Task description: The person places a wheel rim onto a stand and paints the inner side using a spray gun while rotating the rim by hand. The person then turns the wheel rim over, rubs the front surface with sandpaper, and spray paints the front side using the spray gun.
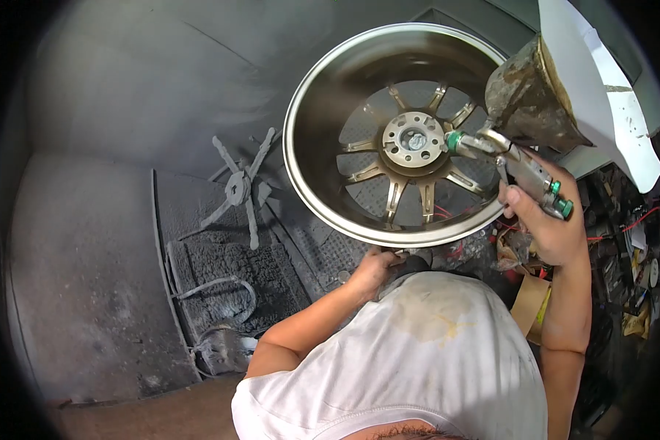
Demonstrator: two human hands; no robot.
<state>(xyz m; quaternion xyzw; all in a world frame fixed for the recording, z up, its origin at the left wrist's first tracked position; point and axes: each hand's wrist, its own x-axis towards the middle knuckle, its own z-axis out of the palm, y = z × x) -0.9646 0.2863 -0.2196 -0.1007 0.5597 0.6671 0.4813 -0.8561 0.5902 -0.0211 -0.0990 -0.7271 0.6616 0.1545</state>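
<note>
mostly, grey wall spreads toward ten o'clock, with open room before it; the wheel stands toward one. a white sheet, at two, runs off the top. the spray gun, gripped by the right hand, hides the wheel's three o'clock rim. near its six o'clock edge, the left hand's fingertips blur; its hold i cannot tell.

Dusty grey floor under a rough mat
</note>
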